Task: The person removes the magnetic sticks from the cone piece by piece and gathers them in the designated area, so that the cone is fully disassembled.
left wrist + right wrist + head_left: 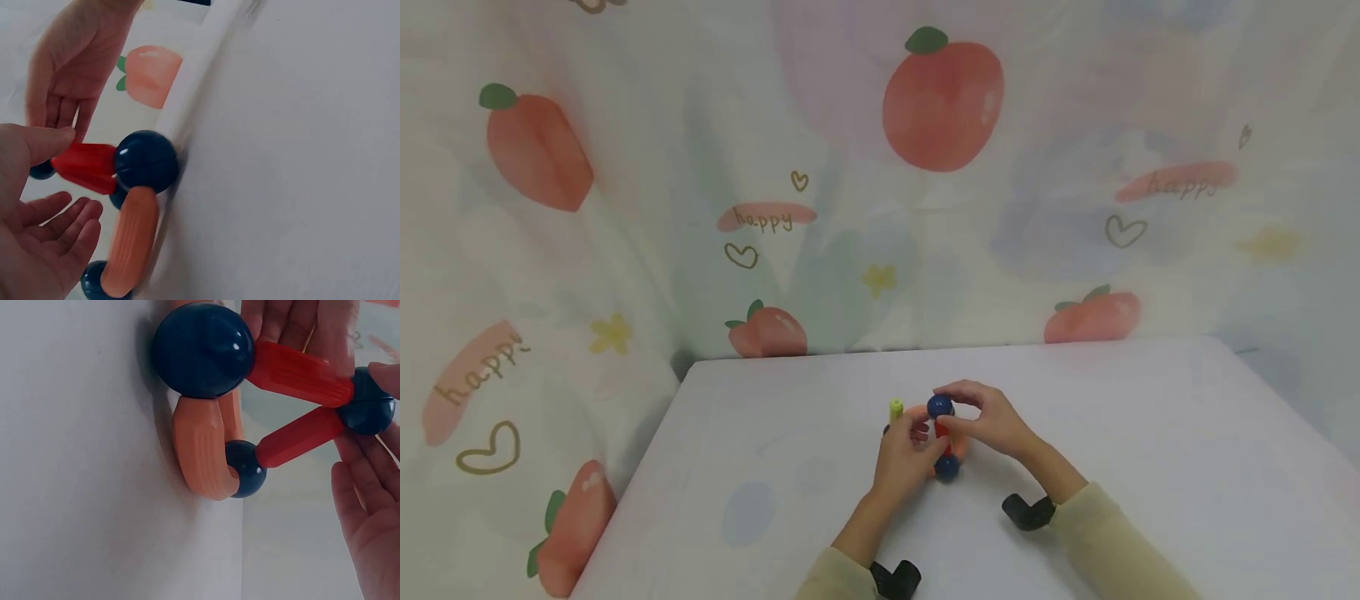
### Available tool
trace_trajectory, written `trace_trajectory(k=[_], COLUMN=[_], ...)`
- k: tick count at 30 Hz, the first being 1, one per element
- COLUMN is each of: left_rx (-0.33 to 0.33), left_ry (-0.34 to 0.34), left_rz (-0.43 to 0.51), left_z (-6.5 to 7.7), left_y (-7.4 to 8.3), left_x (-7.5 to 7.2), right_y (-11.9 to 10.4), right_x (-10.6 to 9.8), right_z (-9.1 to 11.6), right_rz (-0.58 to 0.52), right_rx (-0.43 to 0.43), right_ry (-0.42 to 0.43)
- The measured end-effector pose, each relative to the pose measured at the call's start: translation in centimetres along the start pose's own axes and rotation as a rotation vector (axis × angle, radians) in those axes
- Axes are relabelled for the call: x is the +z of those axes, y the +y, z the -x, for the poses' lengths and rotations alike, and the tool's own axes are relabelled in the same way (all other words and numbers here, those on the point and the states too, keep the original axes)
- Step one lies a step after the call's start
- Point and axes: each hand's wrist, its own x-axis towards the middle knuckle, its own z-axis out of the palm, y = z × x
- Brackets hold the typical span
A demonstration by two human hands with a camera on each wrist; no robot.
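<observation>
A toy built of dark blue balls, red rods and curved orange rods stands on the table. Two red rods [303,375] slope up from lower blue balls [203,350] and meet at a top blue ball [939,406]. My right hand [1000,421] pinches that top ball between thumb and fingers. From the left, my left hand [904,462] holds a red rod [87,159] near its upper end, thumb laid on it and fingers loosely bent beneath. A curved orange rod [131,240] joins balls at the base, low against the tabletop.
An upright yellow-green rod [896,410] stands behind the left hand, partly hidden. The white table [1150,433] reaches back to a cloth [925,233] printed with fruit. Black wrist mounts [1028,512] hang below both forearms, close over the table.
</observation>
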Motion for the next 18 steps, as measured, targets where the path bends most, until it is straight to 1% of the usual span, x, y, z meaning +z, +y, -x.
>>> trace_trajectory(k=[3, 6, 9, 11, 13, 16, 18], left_rx=[-0.006, 0.007, 0.010, 0.005, 0.003, -0.003, 0.001], left_ry=[0.023, 0.057, 0.090, 0.090, 0.065, -0.011, -0.069], left_rz=[-0.004, 0.012, 0.035, 0.047, 0.039, 0.024, 0.011], left_z=[0.1, 0.1, 0.3, 0.4, 0.5, 0.4, 0.2], left_y=[0.0, -0.1, 0.0, 0.1, 0.2, 0.2, 0.2], left_x=[0.8, 1.4, 1.5, 1.3, 0.9, 0.1, -0.5], right_y=[0.1, 0.1, 0.1, 0.0, -0.2, -0.9, -0.2], right_x=[0.2, 0.4, 0.5, 0.5, 0.5, 0.4, 0.4], right_z=[0.2, 0.2, 0.2, 0.2, 0.3, 0.3, 0.3], right_rz=[-0.003, -0.008, -0.006, 0.003, 0.009, 0.030, 0.033], right_rx=[-0.006, -0.022, -0.024, -0.015, 0.003, 0.033, 0.058], right_ry=[0.018, 0.031, 0.039, 0.047, 0.048, 0.041, 0.028])
